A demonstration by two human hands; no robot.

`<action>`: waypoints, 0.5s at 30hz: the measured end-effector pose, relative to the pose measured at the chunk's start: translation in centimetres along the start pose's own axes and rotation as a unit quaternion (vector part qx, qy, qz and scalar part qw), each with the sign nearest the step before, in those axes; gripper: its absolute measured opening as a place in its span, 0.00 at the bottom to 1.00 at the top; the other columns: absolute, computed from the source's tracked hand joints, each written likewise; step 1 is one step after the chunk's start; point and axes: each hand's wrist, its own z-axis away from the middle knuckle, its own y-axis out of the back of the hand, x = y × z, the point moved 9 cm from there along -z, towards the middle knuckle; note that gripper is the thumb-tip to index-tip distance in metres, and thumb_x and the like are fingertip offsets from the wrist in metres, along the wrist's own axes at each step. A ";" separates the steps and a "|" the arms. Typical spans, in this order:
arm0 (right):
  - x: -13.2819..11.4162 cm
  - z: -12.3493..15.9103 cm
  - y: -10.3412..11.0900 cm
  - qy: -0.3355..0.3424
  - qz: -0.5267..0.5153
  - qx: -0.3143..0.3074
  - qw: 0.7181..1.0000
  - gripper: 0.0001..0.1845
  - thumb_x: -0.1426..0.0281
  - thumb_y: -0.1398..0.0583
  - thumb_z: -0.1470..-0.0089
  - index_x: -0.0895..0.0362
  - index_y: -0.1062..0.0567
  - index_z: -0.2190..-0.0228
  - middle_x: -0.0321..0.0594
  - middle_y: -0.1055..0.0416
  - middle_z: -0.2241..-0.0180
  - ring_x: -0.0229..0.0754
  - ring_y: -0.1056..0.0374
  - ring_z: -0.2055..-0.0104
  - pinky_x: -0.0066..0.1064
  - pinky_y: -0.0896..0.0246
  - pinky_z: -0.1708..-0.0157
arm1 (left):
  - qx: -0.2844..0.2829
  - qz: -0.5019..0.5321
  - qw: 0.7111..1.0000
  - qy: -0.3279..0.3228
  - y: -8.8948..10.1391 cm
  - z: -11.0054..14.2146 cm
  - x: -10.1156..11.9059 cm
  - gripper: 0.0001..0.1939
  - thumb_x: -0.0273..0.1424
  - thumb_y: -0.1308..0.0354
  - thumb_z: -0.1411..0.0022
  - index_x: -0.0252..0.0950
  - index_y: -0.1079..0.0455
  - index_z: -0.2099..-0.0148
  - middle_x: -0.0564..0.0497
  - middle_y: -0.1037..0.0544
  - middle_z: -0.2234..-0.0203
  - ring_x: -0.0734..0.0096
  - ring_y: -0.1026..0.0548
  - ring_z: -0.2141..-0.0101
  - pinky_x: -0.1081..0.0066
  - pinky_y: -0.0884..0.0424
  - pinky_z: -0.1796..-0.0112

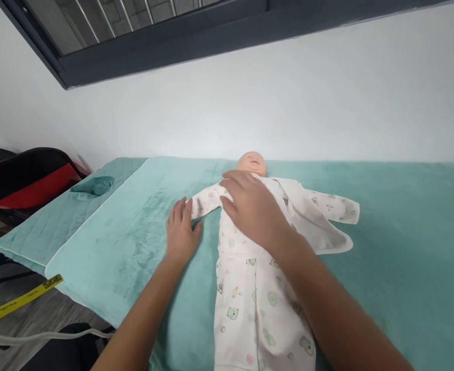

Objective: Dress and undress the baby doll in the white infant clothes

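Note:
A baby doll [251, 162] lies on its back, its head toward the wall. It is in a white baby garment [234, 288] printed with small green bears. One front flap [323, 234] is spread out to the right, below the right-hand sleeve [333, 207]. My left hand [182, 229] rests at the cuff of the left-hand sleeve [207, 200], fingers extended and thumb apart. Over the doll's upper chest and shoulder lies my right hand [252, 206], its fingers stretched and hiding part of the collar. Neither hand visibly grips the cloth.
A green plush mat [404, 268] covers the surface under the doll. At left lies a quilted green piece [56, 221] with a small cushion-like hollow [91, 186]. Beyond are a black and red chair [37, 180], a yellow tape strip [21, 301] and a pale cable [49, 336]. A white wall [327, 103] bounds the back.

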 end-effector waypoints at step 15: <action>4.9 2.8 -4.1 -0.116 -0.015 -0.080 0.990 0.32 0.53 0.52 0.35 0.60 0.36 0.39 0.49 0.48 0.33 0.51 0.56 0.30 0.51 0.64 0.33 | -0.110 -0.161 0.980 0.034 -2.7 -3.6 -4.6 0.23 0.32 0.55 0.32 0.37 0.37 0.37 0.41 0.28 0.44 0.51 0.30 0.48 0.56 0.32 0.52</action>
